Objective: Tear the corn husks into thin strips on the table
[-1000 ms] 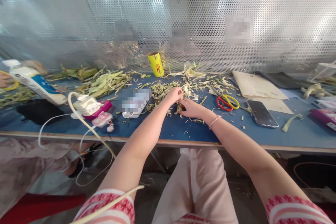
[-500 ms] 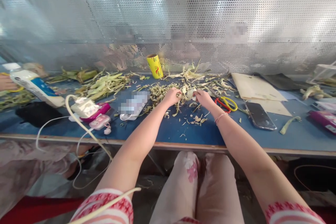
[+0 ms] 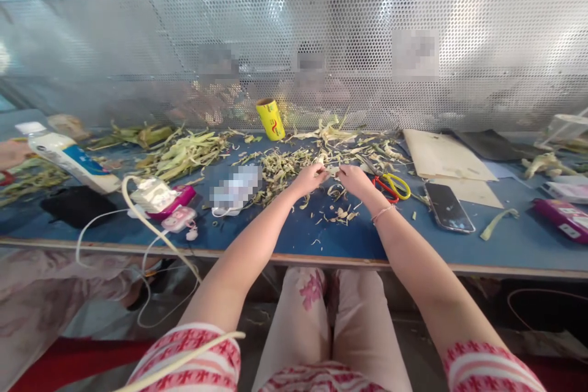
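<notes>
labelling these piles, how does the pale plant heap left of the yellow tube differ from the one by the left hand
The strip heap has long, pale green pieces; the curly heap has short, twisted ones. The strip heap lies away from the left hand; the curly heap is right beside it. Both lie loose on the blue table.

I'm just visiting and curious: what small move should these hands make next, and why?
Perhaps ease the left hand and right hand gently apart: both are curled close together, and a pale plant piece seems to lie between them.
</notes>
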The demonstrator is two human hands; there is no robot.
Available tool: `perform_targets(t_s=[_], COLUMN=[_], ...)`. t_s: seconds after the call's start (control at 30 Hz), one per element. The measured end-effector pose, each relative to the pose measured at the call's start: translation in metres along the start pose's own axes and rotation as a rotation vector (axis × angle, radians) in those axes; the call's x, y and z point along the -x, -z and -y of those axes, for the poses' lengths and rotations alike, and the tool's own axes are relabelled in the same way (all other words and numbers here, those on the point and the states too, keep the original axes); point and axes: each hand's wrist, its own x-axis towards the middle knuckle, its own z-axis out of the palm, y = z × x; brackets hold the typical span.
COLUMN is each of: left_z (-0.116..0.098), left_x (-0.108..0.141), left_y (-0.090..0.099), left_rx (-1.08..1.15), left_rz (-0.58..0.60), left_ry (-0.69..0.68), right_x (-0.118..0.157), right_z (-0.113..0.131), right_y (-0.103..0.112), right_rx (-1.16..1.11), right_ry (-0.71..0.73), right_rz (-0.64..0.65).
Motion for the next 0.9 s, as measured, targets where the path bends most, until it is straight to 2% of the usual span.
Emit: perform_targets(t_s=[0.13,0.33,0.43,0.53,0.6,0.7,0.77,0.9], left_z=[0.003,0.013,0.019,0.021,0.019,0.017,0.017,0.019], left_x=[0.000,-0.002,-0.002,-0.002,-0.001,-0.001,-0.001,-0.002], left_y=[0.001,0.005,0.004,0.003,0.002,0.003,0.006,0.012], left_rx=[0.082,0.140,0.167,0.177,0.212,0.284,0.281,0.127], left_rz=[0.019,0.000,-0.013,-0.028,-0.052,-0.135,-0.187,-0.218], left_ry=[0.034,0.042,0.036,0.044,0.093,0.192,0.270,0.401], right_x=[-0.002,-0.010,-0.011,-0.011,-0.011,-0.008,-0.005,0.005], right_z=[-0.007,-0.016,-0.018,-0.019,-0.020,-0.025,-0.033,-0.059], right_y=[0.007,0.014,0.018,0.017,0.014,0.013,0.016,0.031], right_rx=[-0.190,-0.909,-1.043,-0.996,-0.879,-0.510,-0.245,0.019], right_ry=[-0.093,-0.258,-0.297,-0.314,-0.316,-0.282,-0.264,-0.308], right_rz=[-0.119,-0.393,-0.431,-0.390,-0.358,-0.279,-0.177,-0.012])
